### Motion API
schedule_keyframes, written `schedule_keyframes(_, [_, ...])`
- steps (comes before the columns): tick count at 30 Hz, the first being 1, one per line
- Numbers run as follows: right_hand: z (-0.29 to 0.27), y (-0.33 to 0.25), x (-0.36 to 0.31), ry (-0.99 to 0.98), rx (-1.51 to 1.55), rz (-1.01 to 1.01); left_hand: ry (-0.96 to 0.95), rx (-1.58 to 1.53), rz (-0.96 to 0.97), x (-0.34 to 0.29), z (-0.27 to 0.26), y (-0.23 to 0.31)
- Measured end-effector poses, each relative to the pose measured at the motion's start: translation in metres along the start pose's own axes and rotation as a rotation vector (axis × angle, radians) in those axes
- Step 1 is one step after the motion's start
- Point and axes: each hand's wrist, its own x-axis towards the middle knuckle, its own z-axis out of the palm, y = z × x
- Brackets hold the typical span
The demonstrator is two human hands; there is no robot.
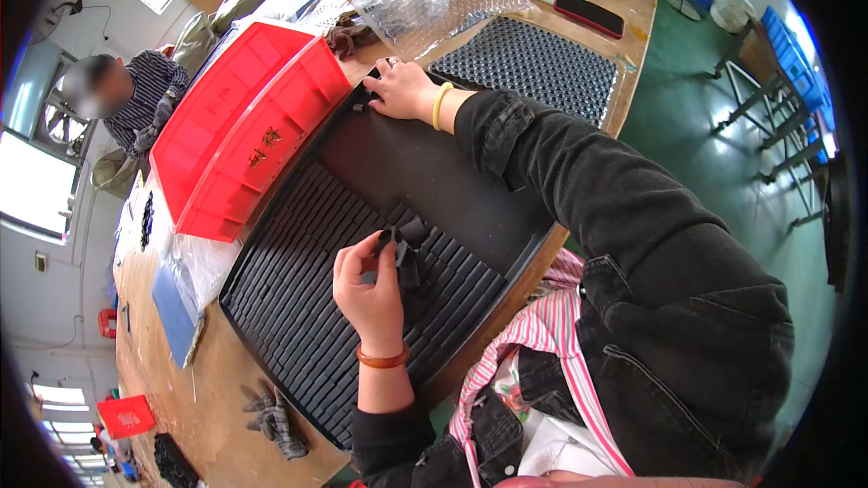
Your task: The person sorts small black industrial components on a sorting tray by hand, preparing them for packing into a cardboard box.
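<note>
A large black tray (398,149) lies before me on the table. Rows of small black rectangular pieces (307,244) cover its left and near part, and its upper right part is bare. My left hand (371,294) is over the rows, thumb and fingers pinched on several flat black pieces (411,248) that stick out at angles. At the tray's far end my right hand (404,90) reaches down with bent fingers around a small black piece, partly hidden. Another small piece lies by its thumb.
A red plastic bin (258,136) stands against the tray's far left side. Beyond my right arm lie a sheet of round dark parts (533,63), a phone (588,14) and bubble wrap (434,0). A grey glove (271,420) is at the near left. Another person (145,95) sits across the table.
</note>
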Motion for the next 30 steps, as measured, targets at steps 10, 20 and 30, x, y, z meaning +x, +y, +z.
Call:
schedule_keyframes(10, [-0.014, -0.002, -0.016, -0.133, 0.133, 0.084, -0.021, 0.062, 0.05, 0.001, 0.0, 0.002])
schedule_keyframes(20, [-0.009, 0.005, -0.018, -0.11, 0.192, 0.176, 0.018, -0.026, 0.028, 0.003, 0.004, -0.011])
schedule_keyframes(30, [-0.02, 0.007, -0.014, -0.351, 0.295, 0.118, 0.014, -0.003, 0.042, 0.005, 0.003, -0.013])
